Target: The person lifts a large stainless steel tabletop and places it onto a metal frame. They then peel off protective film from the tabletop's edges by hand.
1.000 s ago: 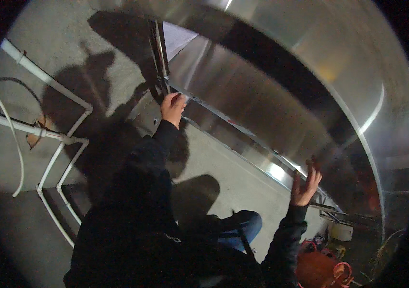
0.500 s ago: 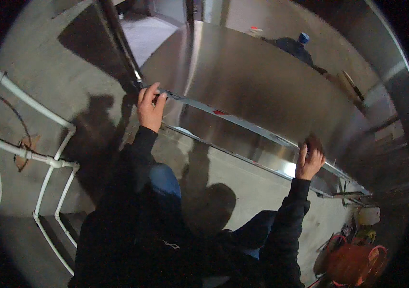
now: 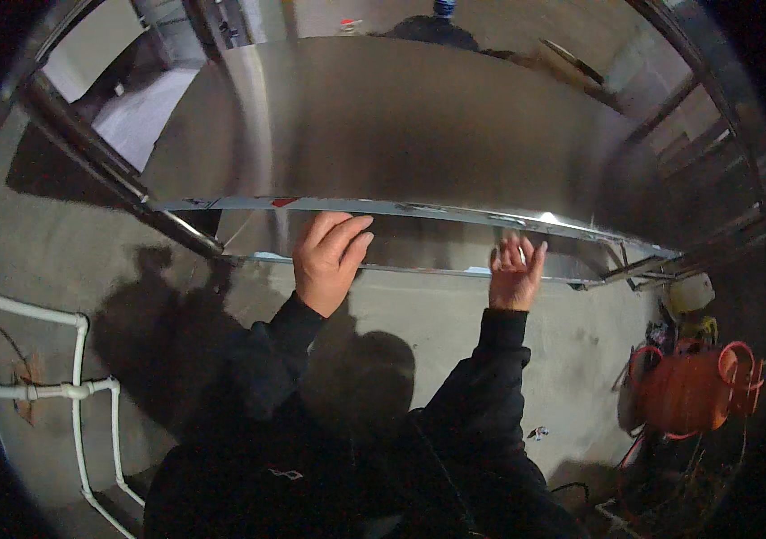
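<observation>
A wide stainless steel panel stretches across the view, its near edge a folded strip with bluish film and a red mark. Just below it shows a second, lower metal shelf. My left hand is in front of the strip, fingers bent and thumb apart from them, with nothing visible in it. To its right, my right hand hovers before the lower shelf, fingers loosely curled and apart, slightly blurred. I cannot tell whether either hand touches the metal.
Steel tube legs frame the left side, with more frame bars at right. White pipes run along the lower left. An orange tank-like object with red loops is at the right. A blue-capped bottle shows beyond the panel.
The view has turned, so the panel lies more level. My left hand has left the strip's left corner and moved inward. My right hand has come off the strip's right part; both hands are closer together.
</observation>
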Available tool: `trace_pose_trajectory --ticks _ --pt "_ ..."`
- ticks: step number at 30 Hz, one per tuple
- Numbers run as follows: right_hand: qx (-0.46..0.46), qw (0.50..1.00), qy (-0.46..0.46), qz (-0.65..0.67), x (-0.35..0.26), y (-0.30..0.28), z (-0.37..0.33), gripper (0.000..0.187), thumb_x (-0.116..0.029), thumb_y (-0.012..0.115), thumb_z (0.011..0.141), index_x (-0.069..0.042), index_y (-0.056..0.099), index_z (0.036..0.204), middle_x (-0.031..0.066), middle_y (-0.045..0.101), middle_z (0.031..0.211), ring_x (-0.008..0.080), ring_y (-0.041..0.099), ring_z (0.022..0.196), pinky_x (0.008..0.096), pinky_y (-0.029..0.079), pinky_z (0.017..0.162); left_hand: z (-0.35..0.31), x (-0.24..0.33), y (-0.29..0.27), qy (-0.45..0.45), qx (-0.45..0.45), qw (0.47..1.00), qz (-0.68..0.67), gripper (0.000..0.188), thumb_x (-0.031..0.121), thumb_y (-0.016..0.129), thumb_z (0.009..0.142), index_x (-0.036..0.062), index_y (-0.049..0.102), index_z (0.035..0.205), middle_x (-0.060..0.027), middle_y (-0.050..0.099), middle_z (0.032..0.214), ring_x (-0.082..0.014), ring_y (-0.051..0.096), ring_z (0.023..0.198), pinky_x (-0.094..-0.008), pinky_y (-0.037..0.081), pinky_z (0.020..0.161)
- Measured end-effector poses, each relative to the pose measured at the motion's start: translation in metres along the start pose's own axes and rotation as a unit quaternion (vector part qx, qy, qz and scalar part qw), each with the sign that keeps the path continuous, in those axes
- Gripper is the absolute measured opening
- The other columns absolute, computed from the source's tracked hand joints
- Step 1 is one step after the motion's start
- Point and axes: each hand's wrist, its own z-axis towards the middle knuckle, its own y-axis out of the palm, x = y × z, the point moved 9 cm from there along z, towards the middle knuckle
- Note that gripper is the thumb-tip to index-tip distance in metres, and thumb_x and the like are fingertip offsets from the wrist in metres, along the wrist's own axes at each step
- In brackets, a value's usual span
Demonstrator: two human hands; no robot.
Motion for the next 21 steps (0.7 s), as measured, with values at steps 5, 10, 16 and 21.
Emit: trace_pose_trajectory --ticks 5,10,16,21 --pt "-0.142 0.985 0.050 0.083 -0.006 0.059 0.004 0.035 -0.047 0.047 0.086 -0.013 0.056 0.088 -0.0018 0.059 0.082 0.0135 0.054 0.084 0.0378 0.045 0.077 0.022 0.046 0.036 0.179 0.004 0.974 0.135 0.031 0.006 0.067 0.064 0.0136 0.063 0.093 0.0023 0.053 0.085 -0.0177 0.048 0.076 -0.0313 0.038 0.068" --pt "-0.086 0.992 0.059 0.076 -0.007 0.064 0.000 0.029 -0.043 0.047 0.087 -0.016 0.056 0.085 -0.0046 0.057 0.075 0.0108 0.055 0.075 0.0344 0.048 0.068 0.023 0.052 0.062 0.271 -0.006 0.942 0.199 0.026 0.010 0.062 0.065 0.0147 0.064 0.091 0.0047 0.054 0.084 -0.0147 0.048 0.076 -0.0301 0.037 0.069" --pt "-0.126 0.985 0.061 0.100 -0.004 0.067 0.001 0.026 -0.040 0.049 0.087 -0.014 0.054 0.082 -0.0063 0.051 0.066 0.0097 0.051 0.069 0.0317 0.046 0.064 0.017 0.055 0.060 0.334 0.010 0.914 0.230 0.019 0.013 0.063 0.065 0.0148 0.065 0.084 0.0059 0.056 0.084 -0.0126 0.050 0.075 -0.0296 0.038 0.066" --pt "-0.123 0.989 0.035 0.073 -0.012 0.059 0.007 0.028 -0.041 0.049 0.087 -0.013 0.053 0.085 -0.0035 0.052 0.073 0.0097 0.051 0.070 0.0315 0.046 0.063 0.014 0.055 0.066 0.339 0.021 0.913 0.225 0.017 0.014 0.064 0.065 0.0156 0.065 0.082 0.0065 0.057 0.084 -0.0125 0.050 0.075 -0.0301 0.038 0.067"
